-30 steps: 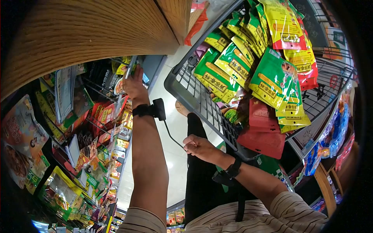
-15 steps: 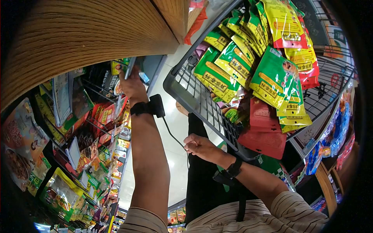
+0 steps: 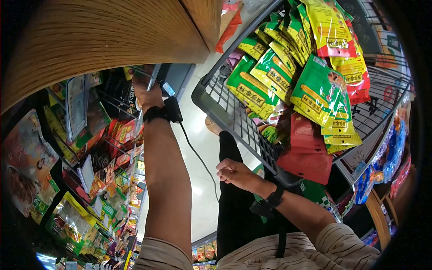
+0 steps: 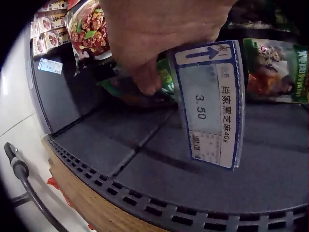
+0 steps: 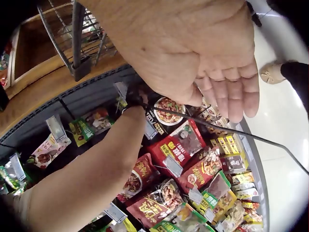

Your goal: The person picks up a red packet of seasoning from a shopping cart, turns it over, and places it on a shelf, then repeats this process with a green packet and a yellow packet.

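Note:
My left hand (image 3: 148, 95) reaches into the rack of hanging packets, below the wooden board. In the left wrist view, one fingertip lies against a green packet (image 4: 166, 79) behind a hanging price tag (image 4: 207, 108); the other fingers are hidden, so I cannot tell whether they grip it. My right hand (image 3: 237, 173) hovers over the dark trouser leg, fingers loosely bent and holding nothing. A thin black cable (image 3: 196, 150) hangs from the left wrist camera (image 3: 172, 110) and passes to the left of the right hand.
A shopping cart (image 3: 209, 101) stands to the right, heaped with green-yellow packets (image 3: 315, 87) and red packets (image 3: 306, 159). The wooden board (image 3: 112, 31) overhangs the rack. Red packets (image 5: 176, 147) and others hang lower on the rack. Pale floor (image 3: 202, 180) runs between rack and cart.
My left hand has moved slightly left and deeper into the rack, behind the price tag. My right hand has let go of the cable, which now hangs slack.

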`<state>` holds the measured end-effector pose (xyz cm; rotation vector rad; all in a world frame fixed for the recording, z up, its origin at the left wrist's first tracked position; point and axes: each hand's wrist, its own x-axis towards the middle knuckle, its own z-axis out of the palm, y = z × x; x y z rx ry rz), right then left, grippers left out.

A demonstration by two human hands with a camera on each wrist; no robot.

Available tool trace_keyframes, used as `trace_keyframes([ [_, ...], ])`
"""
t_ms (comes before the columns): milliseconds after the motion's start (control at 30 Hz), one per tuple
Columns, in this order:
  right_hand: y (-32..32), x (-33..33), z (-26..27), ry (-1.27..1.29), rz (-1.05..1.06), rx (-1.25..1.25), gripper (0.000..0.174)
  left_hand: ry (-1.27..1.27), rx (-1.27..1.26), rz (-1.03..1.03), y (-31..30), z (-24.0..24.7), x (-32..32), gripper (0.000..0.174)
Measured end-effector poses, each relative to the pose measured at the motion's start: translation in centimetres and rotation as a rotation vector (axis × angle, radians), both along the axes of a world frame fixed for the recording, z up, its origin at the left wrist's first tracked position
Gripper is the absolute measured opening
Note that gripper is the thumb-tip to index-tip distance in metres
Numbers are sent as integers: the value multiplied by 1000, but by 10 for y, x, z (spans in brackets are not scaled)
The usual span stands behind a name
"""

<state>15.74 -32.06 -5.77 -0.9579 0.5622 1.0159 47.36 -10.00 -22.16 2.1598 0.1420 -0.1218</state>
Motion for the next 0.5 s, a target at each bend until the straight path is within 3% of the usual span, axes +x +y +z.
trace_keyframes([
  [67, 2, -1, 5, 5, -4, 11, 25, 52, -293, 126, -11, 8, -2, 41],
  [133, 6, -3, 11, 16, -26, 36, 24, 156, -1215, 479, -18, 4, -6, 45],
  [167, 7, -4, 14, 1, -83, 75, 23, 241, -1311, 597, -20, 3, -8, 47],
  [200, 13, -15, 8, -52, -151, 113, 22, 350, -1269, 586, -21, 8, -18, 48],
  [333, 2, -1, 35, -199, -31, -6, 22, 371, -1098, 269, -22, -1, -52, 60],
  [400, -12, 10, 57, -195, -53, 15, 22, 482, -1011, 471, -58, 54, -61, 67],
  [500, -44, 31, 103, -221, -30, 49, 24, 564, -1044, 458, -64, 74, -90, 75],
])
